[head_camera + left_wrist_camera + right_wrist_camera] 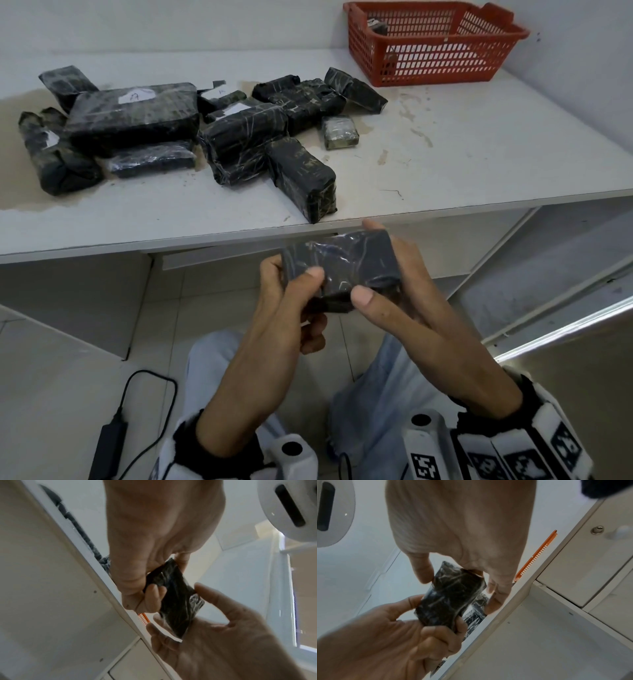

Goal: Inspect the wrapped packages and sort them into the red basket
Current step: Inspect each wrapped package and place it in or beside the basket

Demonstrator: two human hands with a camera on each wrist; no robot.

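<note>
A small black package (342, 265), wrapped in shiny clear film, is held in the air just below the table's front edge, between both hands. About a dozen more black wrapped packages (191, 133) lie clustered on the table's left and middle, some overlapping, a few bearing white labels. The red basket (435, 48), a slotted plastic one, stands at the far right corner with one dark package (376, 25) inside.

Black package (342, 267) under glossy clear film streaked with pale creases; black packages (133, 116) on the white, brown-stained bench (479, 154), some bearing white labels (135, 96); one small greyish-clear packet (340, 132); red lattice-walled basket (435, 54); black-and-white square-patterned wrist bands (513, 459); pale blue trousers (370, 387); black cable (150, 387) on off-white floor tiles (51, 394)
</note>
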